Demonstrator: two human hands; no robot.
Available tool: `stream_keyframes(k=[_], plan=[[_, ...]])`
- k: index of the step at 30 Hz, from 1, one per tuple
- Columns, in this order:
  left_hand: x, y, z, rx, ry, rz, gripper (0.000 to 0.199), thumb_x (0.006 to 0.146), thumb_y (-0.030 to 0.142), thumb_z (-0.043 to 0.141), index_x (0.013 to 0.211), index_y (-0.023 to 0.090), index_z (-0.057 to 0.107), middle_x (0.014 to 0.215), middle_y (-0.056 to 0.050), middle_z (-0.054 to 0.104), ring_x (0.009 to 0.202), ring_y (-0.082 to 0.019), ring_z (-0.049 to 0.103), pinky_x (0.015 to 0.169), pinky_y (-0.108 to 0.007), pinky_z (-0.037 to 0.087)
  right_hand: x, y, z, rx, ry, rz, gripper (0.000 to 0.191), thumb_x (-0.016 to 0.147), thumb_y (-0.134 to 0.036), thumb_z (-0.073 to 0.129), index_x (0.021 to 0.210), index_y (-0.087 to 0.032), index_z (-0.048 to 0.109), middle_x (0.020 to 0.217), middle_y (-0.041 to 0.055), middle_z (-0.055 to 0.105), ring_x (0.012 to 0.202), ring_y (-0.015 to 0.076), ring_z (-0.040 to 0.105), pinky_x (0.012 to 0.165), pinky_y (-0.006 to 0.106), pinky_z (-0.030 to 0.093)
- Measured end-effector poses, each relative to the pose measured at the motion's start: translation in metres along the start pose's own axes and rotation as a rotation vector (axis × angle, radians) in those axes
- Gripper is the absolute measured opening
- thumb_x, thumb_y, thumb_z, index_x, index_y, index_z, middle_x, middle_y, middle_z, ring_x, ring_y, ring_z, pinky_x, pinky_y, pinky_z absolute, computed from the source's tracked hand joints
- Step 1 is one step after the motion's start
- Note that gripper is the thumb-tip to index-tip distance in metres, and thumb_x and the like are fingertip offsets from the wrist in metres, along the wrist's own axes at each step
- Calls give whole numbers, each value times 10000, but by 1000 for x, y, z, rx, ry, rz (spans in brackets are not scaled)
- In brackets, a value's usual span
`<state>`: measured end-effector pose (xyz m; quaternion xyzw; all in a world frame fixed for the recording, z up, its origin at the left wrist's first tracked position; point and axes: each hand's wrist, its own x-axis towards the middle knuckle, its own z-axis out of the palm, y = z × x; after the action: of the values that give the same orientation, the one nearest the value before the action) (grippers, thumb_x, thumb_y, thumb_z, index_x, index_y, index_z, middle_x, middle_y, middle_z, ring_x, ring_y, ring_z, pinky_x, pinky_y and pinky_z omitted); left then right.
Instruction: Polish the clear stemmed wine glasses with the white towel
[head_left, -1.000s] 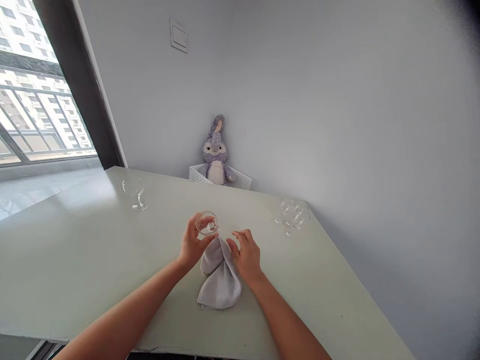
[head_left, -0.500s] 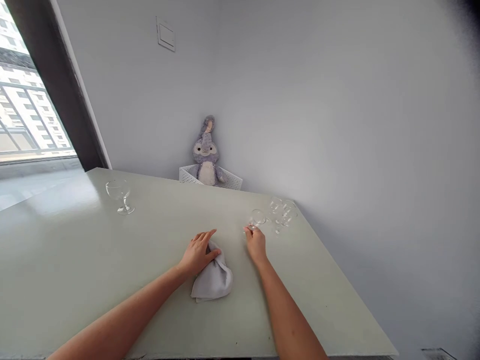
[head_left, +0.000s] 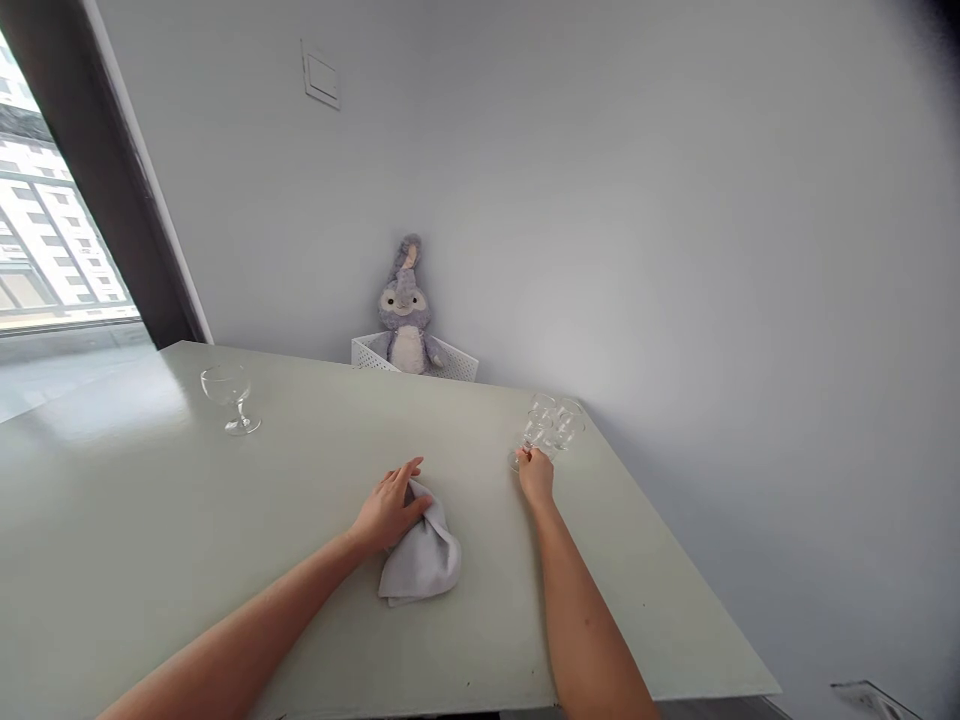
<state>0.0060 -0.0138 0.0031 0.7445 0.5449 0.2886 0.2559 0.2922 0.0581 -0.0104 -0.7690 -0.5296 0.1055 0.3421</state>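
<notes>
A light grey cloth (head_left: 421,568) lies bunched on the table, and my left hand (head_left: 386,510) rests on its upper edge, the fabric tucked between thumb and fingers. Farther right, my right hand (head_left: 538,482) pinches the stem of a clear stemmed glass (head_left: 516,460), its foot showing left of the fingers. That glass is close beside a cluster of similar glasses (head_left: 571,420) near the table's right edge; they overlap, so I cannot tell whether they touch. One more stemmed glass (head_left: 229,390) stands upright by itself at the far left.
The pale green tabletop (head_left: 315,450) reaches back to the grey wall. Behind its far edge a plush rabbit (head_left: 407,335) sits in a white perforated basket (head_left: 461,367). A window (head_left: 52,230) with a dark frame is at the left.
My right hand has carried its glass to the right, up to the other glasses. The left hand stays at the cloth. The view has shifted slightly.
</notes>
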Motion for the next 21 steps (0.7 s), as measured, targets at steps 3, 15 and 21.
stream_keyframes(k=[3,15,21], plan=[[4,-3,-5,-78,99,-70,535,785,405,468,1283,292,307,1183,-45,535,1074,-207,491,877,-369,386,4,4,-2,-5,35,6,221,765,-322,386,621,-209,509,638,34,573,626,195,536,548,273,363],[25,-36,-63,-634,883,-393,434,713,289,549,1119,240,405,1006,-44,541,900,-144,523,777,-307,430,-3,-3,-22,-25,71,88,208,725,-271,461,884,-171,552,733,58,620,670,199,574,591,275,370],[24,-75,-96,-500,1283,-567,380,701,228,536,1056,231,400,1101,-39,402,866,-115,481,779,-284,410,-28,-25,-27,66,32,-62,215,773,-371,429,757,-191,545,703,41,603,633,182,527,576,268,339]])
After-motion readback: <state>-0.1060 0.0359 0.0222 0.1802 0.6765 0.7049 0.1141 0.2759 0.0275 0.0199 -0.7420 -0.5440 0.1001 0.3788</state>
